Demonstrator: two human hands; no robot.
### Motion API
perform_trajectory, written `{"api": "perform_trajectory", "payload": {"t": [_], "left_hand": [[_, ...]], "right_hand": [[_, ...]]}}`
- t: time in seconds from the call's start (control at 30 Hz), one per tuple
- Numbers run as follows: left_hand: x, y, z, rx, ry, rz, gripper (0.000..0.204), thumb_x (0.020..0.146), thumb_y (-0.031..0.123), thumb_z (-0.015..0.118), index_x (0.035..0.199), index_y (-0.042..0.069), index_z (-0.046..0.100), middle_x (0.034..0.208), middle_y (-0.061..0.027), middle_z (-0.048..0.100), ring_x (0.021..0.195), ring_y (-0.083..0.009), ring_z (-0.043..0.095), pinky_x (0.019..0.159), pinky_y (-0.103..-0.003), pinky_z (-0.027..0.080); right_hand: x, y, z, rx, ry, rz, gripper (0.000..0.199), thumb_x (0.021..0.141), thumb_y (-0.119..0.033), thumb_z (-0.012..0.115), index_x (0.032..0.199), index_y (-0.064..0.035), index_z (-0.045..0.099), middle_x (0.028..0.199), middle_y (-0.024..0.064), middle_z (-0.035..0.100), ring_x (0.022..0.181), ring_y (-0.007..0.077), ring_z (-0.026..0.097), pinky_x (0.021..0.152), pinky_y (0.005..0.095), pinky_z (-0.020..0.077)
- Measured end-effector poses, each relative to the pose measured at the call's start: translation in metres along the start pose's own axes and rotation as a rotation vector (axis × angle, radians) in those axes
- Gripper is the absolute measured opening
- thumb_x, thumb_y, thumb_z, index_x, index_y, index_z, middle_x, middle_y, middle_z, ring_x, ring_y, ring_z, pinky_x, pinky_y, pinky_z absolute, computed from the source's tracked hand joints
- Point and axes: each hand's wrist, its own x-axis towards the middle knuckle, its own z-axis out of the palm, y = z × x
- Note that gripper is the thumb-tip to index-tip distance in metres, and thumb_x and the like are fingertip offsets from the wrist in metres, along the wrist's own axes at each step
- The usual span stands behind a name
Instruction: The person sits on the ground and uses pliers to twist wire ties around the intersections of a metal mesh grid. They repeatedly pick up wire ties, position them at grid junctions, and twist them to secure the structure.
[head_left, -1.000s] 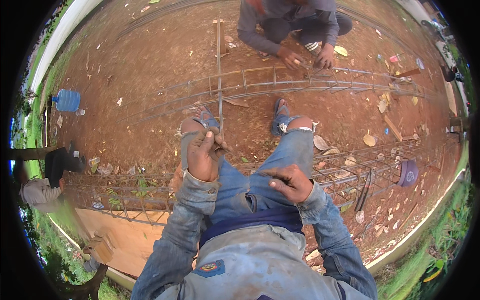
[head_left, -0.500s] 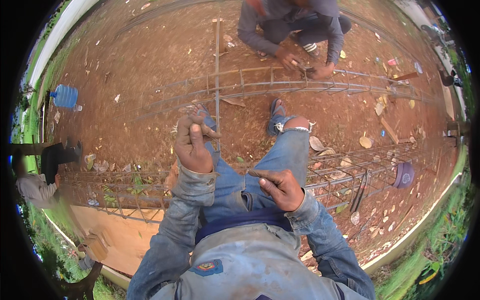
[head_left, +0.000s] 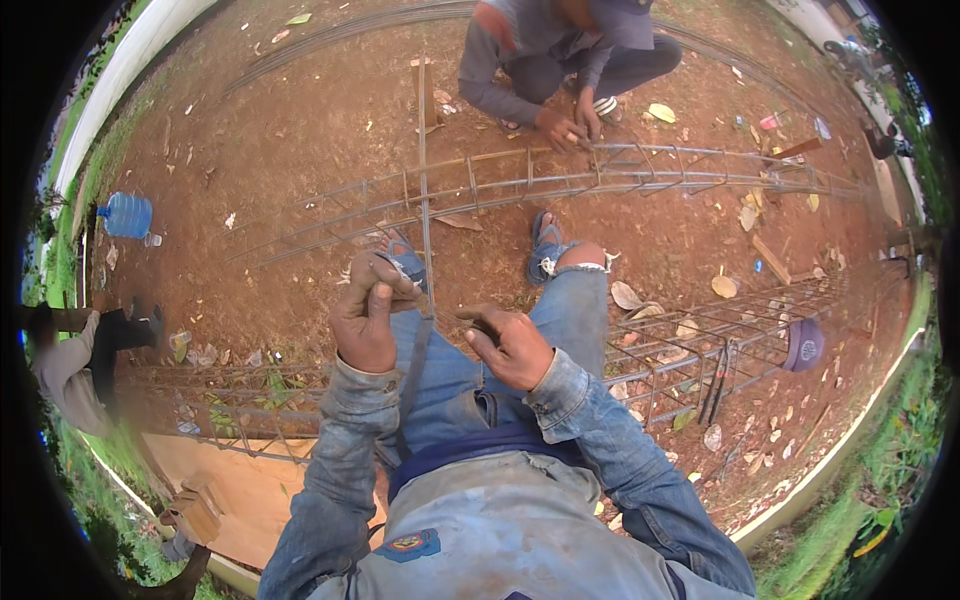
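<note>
My left hand (head_left: 368, 315) is raised over my left thigh, its fingers curled and the thumb against them; anything inside is too small to make out. To its right, my right hand (head_left: 512, 345) holds its index finger out toward the left one, thumb apart, with nothing visible between them. A thin, long steel rod (head_left: 424, 180) runs away from me between the hands. Below its near end, a dark narrow strip (head_left: 413, 375) lies over my left leg. Ahead lies a long rebar cage (head_left: 530, 185), where a co-worker's hands (head_left: 572, 130) are busy at the far side.
A second rebar cage (head_left: 670, 350) lies across beside my legs, with a dark long-handled tool (head_left: 716, 382) and a purple cap (head_left: 804, 346) on it. A blue water jug (head_left: 128, 215) lies far left. Near left are a plywood sheet (head_left: 230, 490) and another person (head_left: 75, 370).
My hands have come closer together, the right moving up and left. The left has dropped slightly. The co-worker's hands have drawn together and shifted left along the cage.
</note>
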Motion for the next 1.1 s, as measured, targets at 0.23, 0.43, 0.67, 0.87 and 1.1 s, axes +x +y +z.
{"api": "perform_trajectory", "payload": {"t": [0.23,0.43,0.67,0.87,1.1], "left_hand": [[-0.025,0.016,-0.002,0.050,0.109,0.059,0.019,0.090,0.017,0.054,0.094,-0.002,0.059,0.076,-0.0095,0.062,0.069,-0.0171,0.062,0.063,-0.030,0.053],[-0.041,0.028,-0.001,0.135,0.073,0.069,0.021,0.090,0.020,0.055,0.091,0.000,0.059,0.074,-0.0079,0.062,0.068,-0.0165,0.061,0.063,-0.029,0.051],[-0.034,0.051,0.044,0.218,-0.066,0.139,0.024,0.091,0.023,0.054,0.092,-0.001,0.059,0.077,-0.0074,0.062,0.070,-0.0156,0.060,0.064,-0.027,0.050],[-0.050,0.061,0.083,0.289,-0.255,0.077,0.019,0.091,0.014,0.053,0.093,-0.003,0.060,0.087,-0.0106,0.064,0.078,-0.0167,0.062,0.071,-0.028,0.051],[-0.064,0.055,0.074,0.226,-0.208,0.030,0.021,0.091,0.018,0.053,0.093,-0.001,0.060,0.090,-0.0136,0.064,0.078,-0.0180,0.063,0.071,-0.030,0.051]], "right_hand": [[-0.003,-0.024,0.025,0.202,-0.007,0.092,0.018,0.086,-0.011,0.053,0.096,-0.0015,0.063,0.086,0.0187,0.064,0.079,0.0317,0.064,0.069,0.0371,0.0493],[-0.022,-0.023,0.010,0.160,0.002,-0.059,0.015,0.085,-0.011,0.055,0.093,-0.0014,0.063,0.084,0.0174,0.064,0.076,0.0333,0.063,0.067,0.0370,0.0501],[-0.051,-0.019,-0.018,0.314,0.234,-0.184,0.013,0.082,-0.010,0.059,0.091,-0.0029,0.064,0.080,0.0159,0.064,0.072,0.0322,0.063,0.062,0.0366,0.0500],[-0.054,0.020,-0.047,0.222,0.387,-0.010,0.011,0.080,-0.006,0.062,0.090,-0.0038,0.065,0.078,0.0158,0.064,0.069,0.0302,0.063,0.058,0.0337,0.0484],[-0.055,0.028,-0.047,0.469,0.243,-0.059,0.016,0.086,-0.010,0.059,0.094,0.0025,0.065,0.061,0.0037,0.059,0.055,0.0068,0.051,0.050,0.0222,0.0405]]}}
